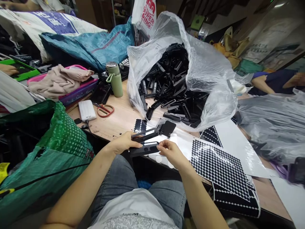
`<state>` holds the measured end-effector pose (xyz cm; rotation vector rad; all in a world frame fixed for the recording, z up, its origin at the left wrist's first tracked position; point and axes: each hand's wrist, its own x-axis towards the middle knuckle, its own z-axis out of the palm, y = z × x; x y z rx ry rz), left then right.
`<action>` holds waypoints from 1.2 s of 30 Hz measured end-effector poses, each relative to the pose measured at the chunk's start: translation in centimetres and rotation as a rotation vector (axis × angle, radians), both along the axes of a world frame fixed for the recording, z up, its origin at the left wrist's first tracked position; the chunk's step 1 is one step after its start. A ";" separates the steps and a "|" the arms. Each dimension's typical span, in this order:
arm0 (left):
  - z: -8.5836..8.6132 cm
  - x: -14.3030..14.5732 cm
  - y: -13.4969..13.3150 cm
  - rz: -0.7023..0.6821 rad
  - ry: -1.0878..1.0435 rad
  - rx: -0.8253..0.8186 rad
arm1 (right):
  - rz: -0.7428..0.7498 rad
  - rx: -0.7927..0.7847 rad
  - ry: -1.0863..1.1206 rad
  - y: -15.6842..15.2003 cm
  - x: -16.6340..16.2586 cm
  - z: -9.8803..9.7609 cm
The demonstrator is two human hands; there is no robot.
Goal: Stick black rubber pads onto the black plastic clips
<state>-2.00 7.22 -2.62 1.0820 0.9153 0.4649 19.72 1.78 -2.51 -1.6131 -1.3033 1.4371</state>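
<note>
My left hand (pixel 124 143) is closed around the left ends of two long, narrow black plastic parts. The upper black plastic part (pixel 145 136) is hinged-looking and slants up to the right. Below it, the lower black plastic part (pixel 144 149) shows slotted stripes along its face. Thumb and fingertips of my right hand (pixel 170 151) pinch the right end of that lower part, just above the table's front edge. Right behind the hands sits a black piece with a flat square plate (pixel 168 128). Sheets of round black stickers (pixel 219 165) lie right of my right hand.
A clear plastic bag (pixel 209 63) spills many similar black parts (pixel 171 82) onto the wooden table (pixel 107 127). Red-handled scissors (pixel 105 110), a white power bank (pixel 87 110) and a green bottle (pixel 116 81) stand left. A green sack (pixel 69 133) flanks my left arm. Another person's arm (pixel 263 84) shows far right.
</note>
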 end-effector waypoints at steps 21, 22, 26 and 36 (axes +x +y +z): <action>0.1 0.0 -0.3 -0.011 0.056 0.035 | -0.039 -0.017 0.046 -0.9 -0.2 0.1; 0.1 0.0 -0.3 -0.010 0.058 0.034 | -0.033 -0.013 0.033 -0.9 -0.2 0.0; 0.1 0.0 -0.3 -0.002 0.071 0.018 | -0.022 0.013 -0.028 -1.0 -0.1 -0.3; 0.2 0.1 -0.5 -0.012 0.072 0.025 | -0.039 0.113 -0.153 -1.5 -0.7 0.3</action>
